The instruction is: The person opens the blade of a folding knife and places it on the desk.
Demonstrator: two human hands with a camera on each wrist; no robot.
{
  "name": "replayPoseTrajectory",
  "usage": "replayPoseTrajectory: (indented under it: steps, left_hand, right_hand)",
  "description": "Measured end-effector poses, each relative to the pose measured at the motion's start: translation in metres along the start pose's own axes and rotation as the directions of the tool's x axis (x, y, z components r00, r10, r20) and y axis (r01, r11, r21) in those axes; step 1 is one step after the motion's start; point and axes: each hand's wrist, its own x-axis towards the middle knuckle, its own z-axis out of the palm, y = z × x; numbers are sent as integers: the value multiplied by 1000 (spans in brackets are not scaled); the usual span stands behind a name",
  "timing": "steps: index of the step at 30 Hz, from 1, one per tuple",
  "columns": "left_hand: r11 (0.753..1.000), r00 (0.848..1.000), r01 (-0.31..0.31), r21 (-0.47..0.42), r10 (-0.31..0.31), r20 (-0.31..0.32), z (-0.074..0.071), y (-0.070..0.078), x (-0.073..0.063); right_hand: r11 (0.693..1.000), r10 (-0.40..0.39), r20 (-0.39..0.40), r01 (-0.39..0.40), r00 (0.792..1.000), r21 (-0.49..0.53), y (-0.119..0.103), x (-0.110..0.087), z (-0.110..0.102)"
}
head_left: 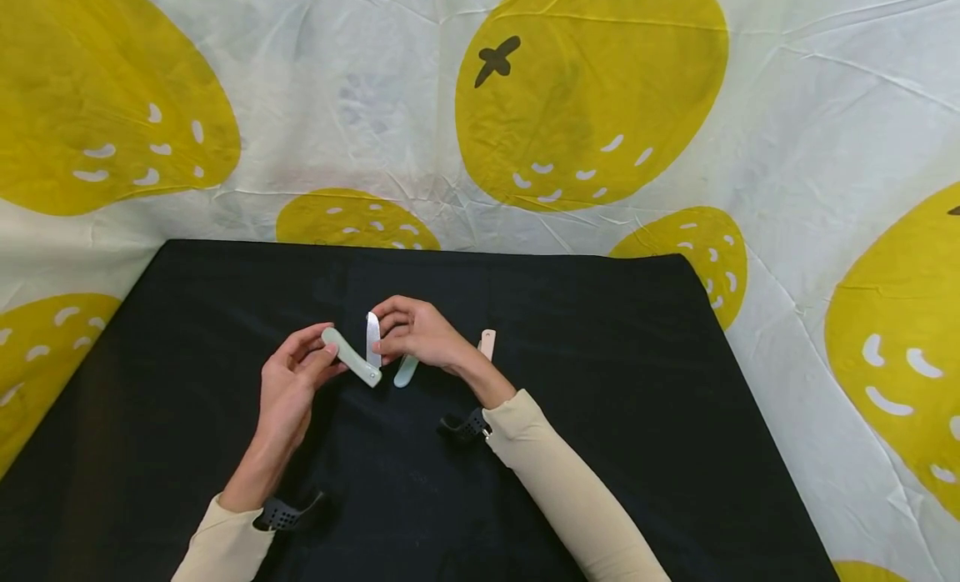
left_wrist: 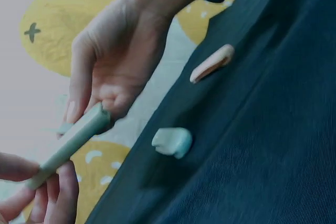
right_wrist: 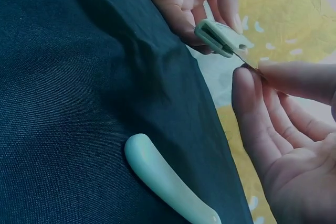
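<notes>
In the head view, a pale green folding knife (head_left: 352, 359) is held between both hands above the black cloth (head_left: 600, 398), a little left of its middle. The left hand (head_left: 287, 382) grasps the handle (head_left: 360, 368), while the right hand (head_left: 423, 332) pinches the blade (head_left: 372, 336), which stands out at an angle. The step in hand seems to be turning the blade on its pivot; the next move calls for a steady handle and a hold kept off the cutting edge. The left wrist view mostly hides the blade, yet shows whole a pink handle (left_wrist: 212, 65) and a mint handle (left_wrist: 172, 141), lying apart, which the head view partly covers. The right wrist view alone shows the gripped handle's slot and the blade edge-on; the pink handle is missing there.
</notes>
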Motion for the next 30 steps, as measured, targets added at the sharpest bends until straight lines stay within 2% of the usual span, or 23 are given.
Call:
replayPoseTrajectory:
  steps: [2,4,6,8,10,12,15,23,30]
  left_hand:
    - [995,997,-59,80,55,54,-3,0,0]
    - [973,987,-133,191,112,119,-7,0,1]
    - [923,968,-217,318,162,192,-13,-1,2]
    - [856,951,-282,434,188,247,-18,-2,4]
    - [807,937,-320,497,194,290,-23,-4,6]
    - [770,928,-347,535,201,313,-26,-6,7]
    - [756,923,-367,542,221,316,-28,-8,9]
    - [744,917,-395,540,285,278,-30,-9,10]
    - [740,934,-357,570,301,193,-33,-11,11]
  right_hand:
    - [1000,-6,-6,6,1000,5,0,1,0]
    - [1000,-3,-11,3,1000,6,0,1,-1]
    - [1000,4,-14,-4,1000,1,0,1,-3]
    - [1000,18,-12,-18,1000,-4,-2,1,-4]
    - [999,32,-8,-33,999,-4,-3,1,-5]
    - [999,45,-3,-45,999,-5,-3,1,-5]
    - [998,60,10,-60,998,-4,-3,1,-5]
    - [997,74,24,-74,997,10,-4,2,-6]
    - [998,68,-23,-68,997,16,-6,3,-9]
